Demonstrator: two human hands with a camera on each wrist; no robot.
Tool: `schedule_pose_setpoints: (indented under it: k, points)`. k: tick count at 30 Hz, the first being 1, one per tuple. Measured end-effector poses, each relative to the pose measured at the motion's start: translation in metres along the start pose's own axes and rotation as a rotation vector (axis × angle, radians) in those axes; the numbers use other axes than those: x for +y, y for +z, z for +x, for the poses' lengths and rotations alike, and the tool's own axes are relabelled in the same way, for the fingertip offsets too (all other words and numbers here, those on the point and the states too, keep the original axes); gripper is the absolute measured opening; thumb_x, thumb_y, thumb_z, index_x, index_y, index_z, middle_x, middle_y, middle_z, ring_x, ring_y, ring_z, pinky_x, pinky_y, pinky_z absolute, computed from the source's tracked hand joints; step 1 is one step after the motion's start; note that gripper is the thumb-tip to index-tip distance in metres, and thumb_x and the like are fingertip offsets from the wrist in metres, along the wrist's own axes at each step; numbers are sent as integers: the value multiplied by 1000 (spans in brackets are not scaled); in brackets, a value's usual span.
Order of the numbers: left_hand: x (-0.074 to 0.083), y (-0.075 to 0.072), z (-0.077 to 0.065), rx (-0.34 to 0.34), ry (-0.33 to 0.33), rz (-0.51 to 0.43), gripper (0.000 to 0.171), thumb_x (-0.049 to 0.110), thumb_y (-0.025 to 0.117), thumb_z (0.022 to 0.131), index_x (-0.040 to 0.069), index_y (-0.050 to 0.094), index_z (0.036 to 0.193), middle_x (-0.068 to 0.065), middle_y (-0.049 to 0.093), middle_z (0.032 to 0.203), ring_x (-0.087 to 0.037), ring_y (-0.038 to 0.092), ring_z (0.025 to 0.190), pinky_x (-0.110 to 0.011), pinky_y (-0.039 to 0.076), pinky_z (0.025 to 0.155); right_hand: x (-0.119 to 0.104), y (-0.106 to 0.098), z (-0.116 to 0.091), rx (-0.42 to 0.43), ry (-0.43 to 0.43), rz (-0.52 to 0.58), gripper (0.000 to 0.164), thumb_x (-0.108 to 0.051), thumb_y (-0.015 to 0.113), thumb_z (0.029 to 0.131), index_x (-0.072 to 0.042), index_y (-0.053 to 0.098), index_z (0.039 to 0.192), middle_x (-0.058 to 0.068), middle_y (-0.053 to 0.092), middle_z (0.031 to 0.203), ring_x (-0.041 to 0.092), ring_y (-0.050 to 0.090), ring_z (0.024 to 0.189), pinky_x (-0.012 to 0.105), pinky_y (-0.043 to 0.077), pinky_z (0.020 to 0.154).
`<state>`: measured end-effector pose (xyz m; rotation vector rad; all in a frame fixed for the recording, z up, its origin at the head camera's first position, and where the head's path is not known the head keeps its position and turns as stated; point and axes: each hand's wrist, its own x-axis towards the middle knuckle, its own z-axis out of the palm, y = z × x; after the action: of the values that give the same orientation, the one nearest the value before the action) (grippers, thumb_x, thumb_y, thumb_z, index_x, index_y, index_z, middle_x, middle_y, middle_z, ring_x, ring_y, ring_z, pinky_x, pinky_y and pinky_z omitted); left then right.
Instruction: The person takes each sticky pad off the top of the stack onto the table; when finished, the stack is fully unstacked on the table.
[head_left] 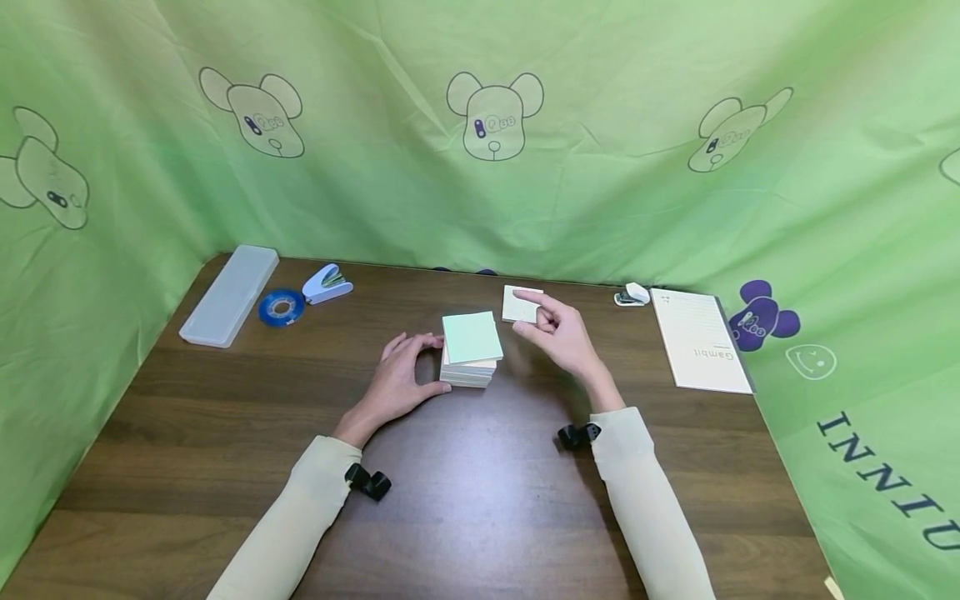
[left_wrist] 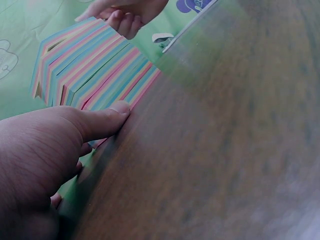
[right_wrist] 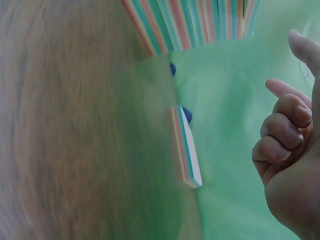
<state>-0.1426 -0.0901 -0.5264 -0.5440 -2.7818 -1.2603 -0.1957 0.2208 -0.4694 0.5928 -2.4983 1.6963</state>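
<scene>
A tall stack of sticky note pads (head_left: 471,340) stands mid-table, its top sheet pale green. Striped pink, yellow, blue and green edges of the stack (left_wrist: 95,65) show in the left wrist view, the pads slightly out of line. My left hand (head_left: 397,385) holds the stack low down, thumb at the near side and fingers at the left. Just behind and to the right lies a thinner pad of sticky notes (head_left: 516,310). Near that pad my right hand (head_left: 564,340) is raised, index finger and thumb apart, the other fingers curled, with nothing between them.
At the back left are a translucent plastic case (head_left: 231,296), a blue tape roll (head_left: 268,308) and a light blue stapler (head_left: 327,286). A small white stapler (head_left: 634,293) and a white notepad (head_left: 697,337) lie on the right. A green curtain (head_left: 375,200) encloses the table.
</scene>
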Motion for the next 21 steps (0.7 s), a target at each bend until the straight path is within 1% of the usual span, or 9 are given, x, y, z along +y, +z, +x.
schedule_pose_setpoints:
  k: [5, 12, 16, 21]
  points:
    - [0, 0, 0, 3, 1, 0, 71, 21, 100, 85, 1, 62, 142, -16, 69, 147, -38, 51, 153, -54, 13, 139, -9, 5, -1, -57, -39, -4, 56, -5, 85, 96, -7, 69, 150, -5, 26, 72, 9, 26, 67, 26, 28, 66]
    - [-1, -1, 2, 11, 20, 5, 72, 21, 100, 84, 2, 62, 142, -15, 69, 147, -38, 52, 152, -54, 15, 138, -21, 11, -2, -127, -88, -43, 66, -10, 91, 91, -13, 67, 153, -2, 25, 78, 13, 27, 73, 29, 33, 77]
    - [-2, 0, 2, 15, 33, -10, 71, 21, 101, 84, 2, 63, 141, -15, 70, 146, -37, 53, 151, -53, 15, 138, -25, 15, -1, -172, -108, -71, 72, -14, 94, 88, -17, 66, 154, -2, 25, 78, 14, 28, 74, 31, 36, 80]
    - [-4, 2, 1, 17, 33, -7, 70, 21, 100, 84, 2, 63, 141, -15, 70, 146, -37, 54, 151, -54, 15, 138, -27, 20, 0, -219, -109, -102, 77, -18, 97, 86, -21, 65, 156, -4, 25, 78, 14, 27, 74, 33, 35, 83]
